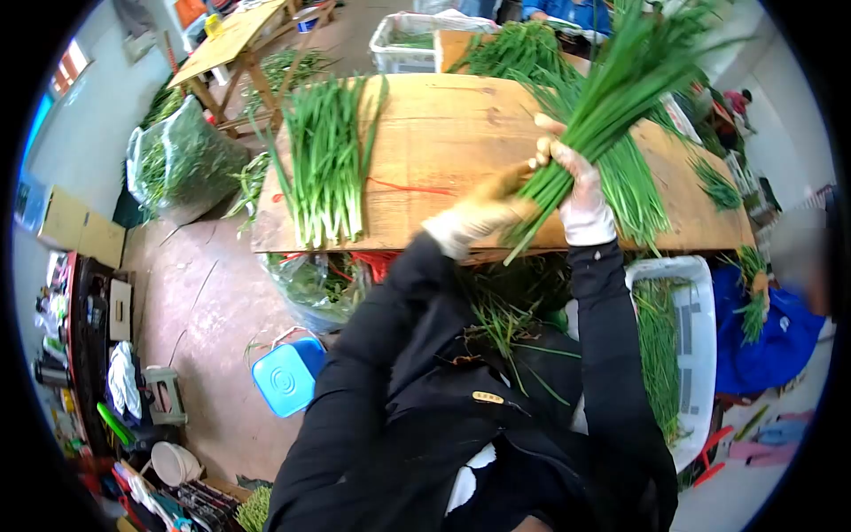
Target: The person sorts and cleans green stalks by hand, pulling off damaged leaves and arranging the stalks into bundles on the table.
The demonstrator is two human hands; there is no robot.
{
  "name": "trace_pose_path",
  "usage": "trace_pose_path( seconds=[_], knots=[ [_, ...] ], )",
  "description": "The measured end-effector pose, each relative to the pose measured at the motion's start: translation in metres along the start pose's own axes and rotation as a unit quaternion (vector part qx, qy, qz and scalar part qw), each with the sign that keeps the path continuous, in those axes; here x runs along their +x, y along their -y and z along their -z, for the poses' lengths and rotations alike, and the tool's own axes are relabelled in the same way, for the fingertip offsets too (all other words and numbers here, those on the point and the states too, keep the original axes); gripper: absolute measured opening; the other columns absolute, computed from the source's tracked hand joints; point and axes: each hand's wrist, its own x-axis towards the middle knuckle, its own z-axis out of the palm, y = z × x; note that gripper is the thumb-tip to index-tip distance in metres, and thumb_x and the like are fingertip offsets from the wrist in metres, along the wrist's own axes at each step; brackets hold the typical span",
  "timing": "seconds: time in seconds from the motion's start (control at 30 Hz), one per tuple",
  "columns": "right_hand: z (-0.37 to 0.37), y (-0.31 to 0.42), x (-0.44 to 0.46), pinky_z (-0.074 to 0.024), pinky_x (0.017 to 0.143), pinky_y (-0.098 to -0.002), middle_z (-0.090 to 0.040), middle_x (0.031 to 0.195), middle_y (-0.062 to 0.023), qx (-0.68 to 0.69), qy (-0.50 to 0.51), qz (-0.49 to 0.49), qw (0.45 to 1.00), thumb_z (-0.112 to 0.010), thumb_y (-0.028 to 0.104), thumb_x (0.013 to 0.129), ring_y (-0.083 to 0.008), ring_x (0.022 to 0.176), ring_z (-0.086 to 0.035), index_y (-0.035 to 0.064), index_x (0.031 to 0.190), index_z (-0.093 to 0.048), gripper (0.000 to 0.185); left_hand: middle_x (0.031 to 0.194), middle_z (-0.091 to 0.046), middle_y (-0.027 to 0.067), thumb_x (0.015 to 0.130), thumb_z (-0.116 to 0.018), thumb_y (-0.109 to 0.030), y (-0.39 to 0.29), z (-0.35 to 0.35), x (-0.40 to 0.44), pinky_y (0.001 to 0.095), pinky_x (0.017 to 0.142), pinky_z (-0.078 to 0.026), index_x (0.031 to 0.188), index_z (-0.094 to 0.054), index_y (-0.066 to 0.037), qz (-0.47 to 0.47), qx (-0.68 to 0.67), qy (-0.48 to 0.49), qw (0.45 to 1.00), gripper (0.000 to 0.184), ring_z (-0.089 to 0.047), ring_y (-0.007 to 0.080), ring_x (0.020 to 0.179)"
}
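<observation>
A large bunch of long green stalks (603, 111) is held up at a slant over the wooden table (425, 115). My right hand (581, 182), in a pale glove, is wrapped round the bunch near its lower part. Close against the lower stalks is my left hand (490, 206), in a yellowish glove; it is blurred, and its fingers are hard to make out. Another bunch (326, 160) lies on the table's left side, white ends toward me. More loose stalks (634, 191) lie behind and right of my right hand. A red tie (412, 188) lies across the table's middle.
A white crate (700, 355) of greens stands at the right, beside a person in blue (771, 341). Stray leaves rest on my lap. A blue-lidded bucket (288, 377) and a stuffed plastic bag (182, 164) are on the floor at left.
</observation>
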Motion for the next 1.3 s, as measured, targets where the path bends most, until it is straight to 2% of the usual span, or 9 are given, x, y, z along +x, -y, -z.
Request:
trace_pose_path(
  seconds=[0.1, 0.3, 0.47, 0.6, 0.9, 1.0, 1.17, 1.23, 1.3],
  knots=[
    [0.007, 0.003, 0.014, -0.0457, 0.073, -0.0317, -0.055, 0.081, -0.0041, 0.182, 0.057, -0.056, 0.98, -0.056, 0.009, 0.077, -0.0146, 0.074, -0.053, -0.0084, 0.114, -0.042, 0.043, 0.116, -0.049, 0.0134, 0.076, -0.052, -0.055, -0.009, 0.022, -0.014, 0.029, 0.075, -0.047, 0.13, -0.027, -0.001, 0.081, -0.183, -0.01, 0.98, 0.08, -0.055, 0.019, 0.092],
    [0.009, -0.047, 0.024, -0.0472, 0.076, -0.0322, -0.056, 0.083, -0.0038, 0.317, 0.079, -0.115, 0.938, -0.055, 0.008, 0.076, -0.0153, 0.074, -0.055, -0.0088, 0.113, -0.042, 0.043, 0.119, -0.046, 0.0177, 0.074, -0.062, -0.039, -0.008, 0.007, -0.044, 0.0382, 0.084, -0.046, 0.127, -0.031, -0.003, 0.205, -0.28, 0.103, 0.932, 0.071, -0.052, 0.031, 0.102],
    [-0.01, -0.064, 0.022, -0.0497, 0.074, -0.0294, -0.058, 0.094, -0.0049, 0.239, 0.059, -0.181, 0.952, -0.057, 0.007, 0.077, -0.0142, 0.079, -0.057, -0.0005, 0.122, -0.039, 0.048, 0.078, -0.061, 0.0062, 0.072, -0.066, -0.013, -0.007, -0.007, -0.075, 0.0225, 0.058, -0.045, 0.1, -0.052, -0.001, 0.247, -0.176, -0.093, 0.948, 0.034, -0.058, 0.0122, 0.069],
    [-0.025, -0.075, 0.044, -0.0495, 0.07, -0.0291, -0.057, 0.087, -0.0041, 0.188, 0.025, -0.206, 0.96, -0.059, 0.009, 0.078, -0.0138, 0.074, -0.056, 0.0001, 0.121, -0.04, 0.048, 0.073, -0.058, 0.0035, 0.071, -0.061, -0.007, -0.002, 0.001, -0.102, 0.0184, 0.05, -0.036, 0.105, -0.049, -0.002, 0.208, -0.122, -0.157, 0.958, 0.037, -0.051, 0.0085, 0.06],
    [-0.063, -0.176, 0.114, -0.0497, 0.068, -0.0292, -0.054, 0.077, -0.0029, 0.249, 0.1, -0.328, 0.906, -0.057, 0.01, 0.079, -0.0149, 0.067, -0.057, -0.0107, 0.116, -0.038, 0.046, 0.113, -0.05, 0.0162, 0.078, -0.062, -0.026, -0.06, 0.034, -0.18, 0.0308, 0.09, -0.037, 0.122, -0.035, 0.005, 0.222, 0.075, -0.194, 0.953, 0.06, -0.049, 0.0216, 0.103],
    [-0.07, -0.195, 0.128, -0.0499, 0.067, -0.0294, -0.056, 0.069, -0.0028, 0.25, 0.11, -0.342, 0.899, -0.058, 0.012, 0.077, -0.0157, 0.063, -0.058, -0.0139, 0.119, -0.033, 0.056, 0.105, -0.056, 0.0179, 0.081, -0.058, -0.03, -0.108, 0.05, -0.21, 0.0305, 0.086, -0.041, 0.119, -0.037, 0.01, 0.276, 0.111, -0.193, 0.935, 0.059, -0.053, 0.0218, 0.097],
    [-0.082, -0.22, 0.151, -0.0497, 0.066, -0.032, -0.057, 0.07, -0.0071, 0.22, 0.125, -0.329, 0.91, -0.057, 0.013, 0.076, -0.018, 0.061, -0.057, -0.0167, 0.116, -0.035, 0.055, 0.082, -0.063, 0.0106, 0.087, -0.049, -0.025, -0.133, 0.079, -0.223, 0.0246, 0.07, -0.047, 0.098, -0.055, 0.003, 0.156, 0.165, -0.363, 0.904, 0.031, -0.059, 0.0138, 0.075],
    [-0.087, -0.229, 0.16, -0.0508, 0.062, -0.033, -0.06, 0.069, -0.0093, 0.212, 0.124, -0.331, 0.911, -0.059, 0.014, 0.077, -0.0191, 0.06, -0.058, -0.0104, 0.102, -0.05, 0.035, 0.081, -0.063, 0.0095, 0.088, -0.048, -0.022, -0.129, 0.091, -0.221, 0.0231, 0.066, -0.047, 0.098, -0.056, 0.002, 0.119, 0.176, -0.4, 0.892, 0.027, -0.059, 0.0125, 0.072],
    [-0.09, -0.233, 0.165, -0.0491, 0.065, -0.0327, -0.057, 0.069, -0.006, 0.203, 0.122, -0.335, 0.912, -0.057, 0.012, 0.077, -0.017, 0.06, -0.057, -0.0168, 0.117, -0.034, 0.054, 0.079, -0.063, 0.0071, 0.088, -0.049, -0.019, -0.127, 0.1, -0.22, 0.023, 0.069, -0.046, 0.098, -0.055, 0.001, 0.095, 0.198, -0.446, 0.868, 0.023, -0.058, 0.0102, 0.071]
  ],
)
